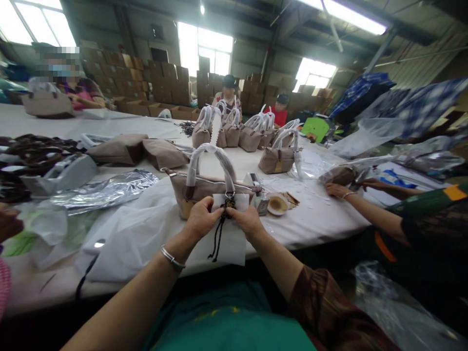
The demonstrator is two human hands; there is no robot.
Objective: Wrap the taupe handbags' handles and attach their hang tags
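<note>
One dark tassel charm [229, 202] at frame centre, pinched between thumbs and curled fingers of left hand [201, 217] and right hand [248, 220], before a taupe handbag [210, 188] partly blocked by hands and white sheet [234, 246]; white wrap [131, 236] at left, round dish [278, 204] at right, grouped bags [250, 139] at upper centre. Hanging near vertical along its long axis, cords [218, 239] pointing down and slightly left, across the handbag's left-to-right length.

Room right of the dish [278, 204]
Passage runs along the table's [314, 214] near edge; bag [208, 187] and foil [109, 191] block the way left.
</note>
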